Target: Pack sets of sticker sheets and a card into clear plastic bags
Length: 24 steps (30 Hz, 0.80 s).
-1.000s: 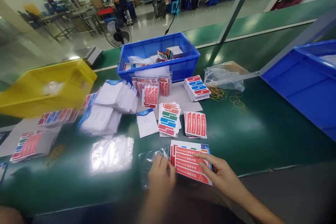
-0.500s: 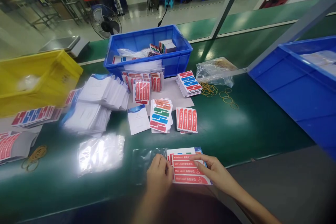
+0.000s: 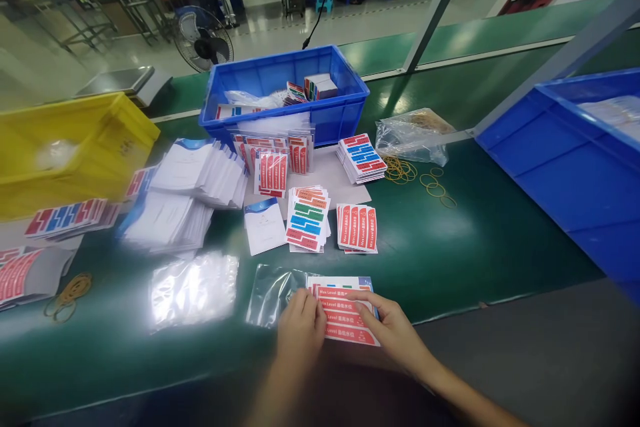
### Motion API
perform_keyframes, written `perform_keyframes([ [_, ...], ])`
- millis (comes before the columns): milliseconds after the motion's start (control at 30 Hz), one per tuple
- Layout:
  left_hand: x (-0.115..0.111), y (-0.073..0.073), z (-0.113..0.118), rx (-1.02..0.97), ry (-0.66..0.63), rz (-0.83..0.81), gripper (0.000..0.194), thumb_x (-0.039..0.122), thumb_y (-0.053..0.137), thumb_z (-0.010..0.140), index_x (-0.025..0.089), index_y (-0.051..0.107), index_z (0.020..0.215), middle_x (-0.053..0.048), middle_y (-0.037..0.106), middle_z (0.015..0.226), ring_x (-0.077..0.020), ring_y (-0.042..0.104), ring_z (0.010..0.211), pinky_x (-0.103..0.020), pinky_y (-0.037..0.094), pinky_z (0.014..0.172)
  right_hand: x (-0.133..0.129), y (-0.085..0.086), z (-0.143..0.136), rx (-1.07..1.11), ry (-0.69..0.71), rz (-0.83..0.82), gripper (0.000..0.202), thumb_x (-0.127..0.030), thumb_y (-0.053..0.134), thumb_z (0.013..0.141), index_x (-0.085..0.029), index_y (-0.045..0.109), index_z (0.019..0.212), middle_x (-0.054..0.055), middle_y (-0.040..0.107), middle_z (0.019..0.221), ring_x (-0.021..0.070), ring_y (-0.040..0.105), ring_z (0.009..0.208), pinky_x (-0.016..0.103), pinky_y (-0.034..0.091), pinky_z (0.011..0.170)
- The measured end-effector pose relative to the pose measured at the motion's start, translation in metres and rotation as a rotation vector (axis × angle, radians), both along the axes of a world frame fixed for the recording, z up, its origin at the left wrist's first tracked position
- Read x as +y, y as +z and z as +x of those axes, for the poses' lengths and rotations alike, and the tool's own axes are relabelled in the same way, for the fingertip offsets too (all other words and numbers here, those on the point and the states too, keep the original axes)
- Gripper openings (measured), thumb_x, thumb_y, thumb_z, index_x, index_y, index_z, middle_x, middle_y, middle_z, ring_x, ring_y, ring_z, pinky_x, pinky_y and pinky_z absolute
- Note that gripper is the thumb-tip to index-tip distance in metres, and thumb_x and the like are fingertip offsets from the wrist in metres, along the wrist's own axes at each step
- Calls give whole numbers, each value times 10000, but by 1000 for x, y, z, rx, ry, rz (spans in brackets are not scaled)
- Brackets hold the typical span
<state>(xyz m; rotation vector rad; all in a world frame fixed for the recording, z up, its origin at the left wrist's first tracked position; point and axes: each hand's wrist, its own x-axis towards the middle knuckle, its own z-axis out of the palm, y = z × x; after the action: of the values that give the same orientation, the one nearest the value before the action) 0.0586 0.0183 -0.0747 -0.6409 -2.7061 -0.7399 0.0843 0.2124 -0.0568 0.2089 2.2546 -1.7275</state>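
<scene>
My right hand (image 3: 393, 330) grips the right side of a small stack of cards, its thumb and fingers on the top red label card (image 3: 340, 317). A card with coloured stripes and a blue corner (image 3: 364, 282) shows behind it. My left hand (image 3: 303, 323) is closed at the mouth of a clear plastic bag (image 3: 270, 290), where the cards' left edge meets it. How far the cards sit inside the bag is hidden by my left fingers. Beyond my hands lie a stack of multicoloured cards (image 3: 306, 220), a stack of red label cards (image 3: 357, 228) and a white leaflet (image 3: 265, 227).
A blue bin (image 3: 285, 93) stands behind the stacks, a yellow bin (image 3: 75, 147) at the left, another blue bin (image 3: 565, 167) at the right. White leaflet piles (image 3: 170, 223), clear bags (image 3: 195, 290) and rubber bands (image 3: 400, 170) lie on the green table (image 3: 450, 247).
Both hands and the cards have shifted slightly left, and the cards' left edge is further behind my left fingers. The clear bag has lifted and bulged a little.
</scene>
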Motion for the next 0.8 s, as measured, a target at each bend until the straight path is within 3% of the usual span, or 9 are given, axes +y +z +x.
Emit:
perform_keyframes([
  [267, -4, 4, 2, -145, -29, -43, 132, 90, 399, 870, 158, 443, 766, -24, 470, 751, -126, 472, 659, -251, 350, 599, -3, -6, 0, 39, -44, -20, 423, -447, 433, 923, -125, 578, 1155, 110, 572, 1124, 201, 559, 969, 300, 466, 837],
  [433, -9, 7, 1, -131, 30, -42, 135, 131, 414, 885, 159, 425, 753, -17, 481, 761, -118, 475, 654, -246, 335, 571, -4, -9, -3, -39, -105, -195, 482, -484, 419, 921, -110, 527, 1205, 116, 575, 1092, 183, 576, 846, 280, 492, 699],
  [500, -10, 9, 0, -144, 24, -27, 136, 131, 416, 880, 159, 430, 747, -18, 481, 756, -118, 478, 651, -245, 341, 573, -6, -9, -3, -5, -107, -149, 465, -464, 414, 928, -112, 529, 1209, 118, 576, 1104, 186, 579, 869, 283, 492, 722],
  [667, -7, 12, 1, -251, -44, 53, 133, 131, 417, 864, 154, 461, 741, -26, 488, 746, -113, 477, 630, -226, 373, 576, -19, -3, -4, 227, 67, 91, 347, -344, 396, 950, -135, 593, 1144, 119, 580, 1128, 203, 544, 1049, 322, 419, 932],
  [733, -7, 12, 1, -259, -42, 88, 145, 136, 430, 861, 150, 462, 721, -25, 482, 730, -107, 467, 610, -220, 374, 564, -23, 1, -5, 195, 169, 45, 339, -338, 409, 946, -155, 570, 1182, 107, 573, 1143, 195, 548, 1031, 324, 423, 926],
  [800, -9, 12, 1, -260, -33, 138, 156, 137, 431, 867, 144, 456, 714, -25, 478, 723, -100, 459, 603, -215, 375, 562, -24, 5, -8, 107, 201, -129, 388, -354, 421, 946, -178, 467, 1289, 102, 561, 1150, 171, 567, 960, 318, 457, 878],
])
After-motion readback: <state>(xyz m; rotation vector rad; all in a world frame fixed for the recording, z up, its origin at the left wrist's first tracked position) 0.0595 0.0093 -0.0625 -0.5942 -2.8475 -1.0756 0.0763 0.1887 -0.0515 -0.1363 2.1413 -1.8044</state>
